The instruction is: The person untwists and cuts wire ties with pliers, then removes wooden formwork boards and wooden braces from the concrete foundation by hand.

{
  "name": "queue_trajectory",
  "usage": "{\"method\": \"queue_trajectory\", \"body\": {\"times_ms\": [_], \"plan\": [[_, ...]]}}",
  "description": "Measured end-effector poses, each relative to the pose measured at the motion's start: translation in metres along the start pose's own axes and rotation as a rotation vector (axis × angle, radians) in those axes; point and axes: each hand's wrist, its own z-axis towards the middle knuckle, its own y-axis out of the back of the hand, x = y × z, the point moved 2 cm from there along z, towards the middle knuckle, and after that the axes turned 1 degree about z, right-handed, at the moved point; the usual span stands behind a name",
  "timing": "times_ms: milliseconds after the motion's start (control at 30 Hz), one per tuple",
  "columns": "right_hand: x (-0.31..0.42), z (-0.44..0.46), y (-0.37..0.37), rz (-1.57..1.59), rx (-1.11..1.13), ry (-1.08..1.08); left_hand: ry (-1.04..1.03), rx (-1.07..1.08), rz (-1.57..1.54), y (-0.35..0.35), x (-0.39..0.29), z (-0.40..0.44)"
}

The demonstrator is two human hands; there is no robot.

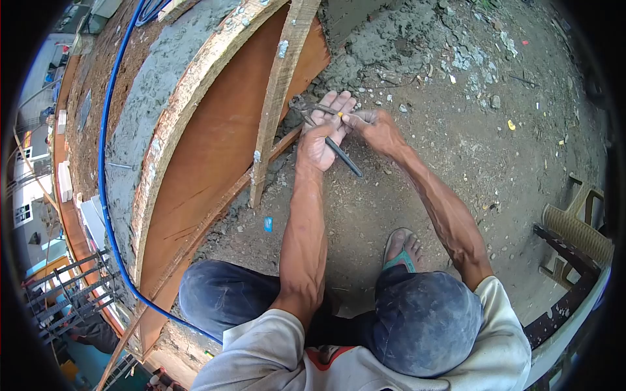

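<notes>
My left hand [319, 144] is turned palm up, its fingers stretched out and its thumb laid across a pair of pincers [298, 103]. The pincers' head points to the left, and one dark handle [344, 158] sticks out below the palm. My right hand [373, 130] is closed in a pinch at the end of the other handle, over the left fingers. A small yellow spot [340, 114] shows at these fingertips; whether it belongs to the handle is too small to tell.
Left of my hands stands a curved wooden form [215, 150] with a timber brace [274, 104] across it. A blue hose [104, 143] runs along wet concrete [173, 62]. Steel rebar [65, 287] lies at lower left, a plastic chair [574, 215] at right.
</notes>
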Motion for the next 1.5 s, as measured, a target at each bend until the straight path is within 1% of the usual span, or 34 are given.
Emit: {"method": "queue_trajectory", "body": {"times_ms": [67,133,167,233,267,400,467,500,533,567,600,633,700,733,767,800,833,867,900,933,967,1000,1033,1067,1100,1133,1167,1233,1267,1300,1367,1433,1467,1500], "plan": [[0.000,0.007,0.003,-0.075,0.030,-0.027,-0.027,0.026,0.059,-0.003,-0.005,-0.002],[0.001,0.003,0.003,-0.114,0.021,-0.008,0.021,0.031,-0.037,-0.001,-0.005,-0.003],[0.004,0.000,0.003,-0.155,0.007,0.010,0.020,0.032,-0.039,0.001,-0.003,-0.002],[0.007,-0.003,-0.001,-0.137,-0.025,0.014,0.108,-0.126,-0.080,0.004,-0.002,0.005],[0.006,-0.006,-0.004,-0.113,-0.057,0.008,0.087,-0.257,-0.023,0.003,0.001,0.009],[0.010,-0.014,-0.007,-0.120,-0.110,0.074,0.061,-0.241,-0.004,0.001,0.000,0.014],[0.031,-0.024,0.000,-0.311,0.064,0.065,0.066,-0.229,-0.057,-0.004,0.001,0.012],[0.045,-0.033,-0.001,-0.313,0.067,0.072,0.070,-0.218,-0.113,-0.006,0.000,0.011],[0.062,-0.049,-0.005,-0.565,0.099,0.005,0.068,-0.268,-0.088,-0.007,0.000,0.011],[0.076,-0.063,-0.008,-0.817,0.129,-0.064,0.059,-0.271,-0.094,-0.008,0.001,0.012],[0.086,-0.073,-0.011,-0.914,0.160,-0.057,0.049,-0.267,-0.109,-0.007,0.004,0.014],[0.084,-0.075,-0.022,-0.922,0.161,-0.055,0.037,-0.259,-0.125,-0.006,0.007,0.017],[0.060,-0.070,-0.042,-1.076,-0.042,-0.091,0.032,-0.268,-0.171,-0.001,0.014,0.022],[0.052,-0.066,-0.045,-1.034,-0.210,0.000,0.019,-0.256,-0.187,0.006,0.018,0.026],[0.044,-0.059,-0.044,-1.033,-0.210,0.002,0.007,-0.243,-0.199,0.004,0.017,0.028],[0.037,-0.050,-0.038,-1.029,-0.230,0.084,0.006,-0.243,-0.195,0.002,0.018,0.030],[0.036,-0.048,-0.032,-1.023,-0.246,0.156,-0.022,-0.335,-0.141,-0.002,0.020,0.027],[0.035,-0.048,-0.026,-1.021,-0.248,0.146,-0.047,-0.422,-0.085,-0.007,0.021,0.023],[0.034,-0.047,-0.021,-1.041,-0.200,0.151,-0.043,-0.419,-0.084,-0.011,0.017,0.019],[0.038,-0.044,-0.017,-1.062,-0.151,0.163,-0.082,-0.581,-0.004,-0.005,0.009,0.014],[0.041,-0.043,-0.015,-1.063,-0.150,0.168,-0.124,-0.747,0.076,0.000,-0.001,0.006],[0.043,-0.042,-0.014,-1.070,-0.153,0.166,-0.201,-0.781,0.205,0.005,-0.013,-0.004],[0.043,-0.043,-0.015,-1.079,-0.151,0.161,-0.201,-0.787,0.203,0.011,-0.022,-0.006],[0.040,-0.046,-0.019,-1.081,-0.142,0.160,-0.220,-0.872,0.432,0.020,-0.030,-0.007],[0.035,-0.052,-0.023,-1.081,-0.091,0.099,-0.234,-0.950,0.664,0.026,-0.034,-0.007],[0.037,-0.054,-0.022,-1.083,-0.069,0.074,-0.325,-0.970,0.808,0.028,-0.036,-0.004],[0.040,-0.056,-0.021,-1.085,-0.047,0.049,-0.330,-0.972,0.804,0.032,-0.037,-0.003],[0.038,-0.069,-0.010,-0.008,0.530,-0.357,-0.375,-0.936,0.755,0.030,-0.036,-0.005],[0.039,-0.073,-0.001,-0.019,0.533,-0.364,-0.371,-0.941,0.743,0.039,-0.025,-0.007],[0.040,-0.076,0.005,0.011,0.563,-0.386,-0.371,-0.955,0.816,0.048,-0.016,-0.010],[0.045,-0.065,0.015,0.069,0.617,-0.403,-0.402,-0.966,0.886,0.062,-0.023,0.004],[0.041,-0.079,0.015,0.155,0.674,-0.470,-0.386,-0.947,0.897,0.071,-0.021,0.002],[0.046,-0.072,0.019,-0.686,0.442,-0.300,-0.374,-0.947,0.894,0.071,-0.022,-0.001],[0.050,-0.073,0.020,-0.689,0.449,-0.289,-0.363,-0.946,0.891,0.070,-0.022,-0.004]]}}
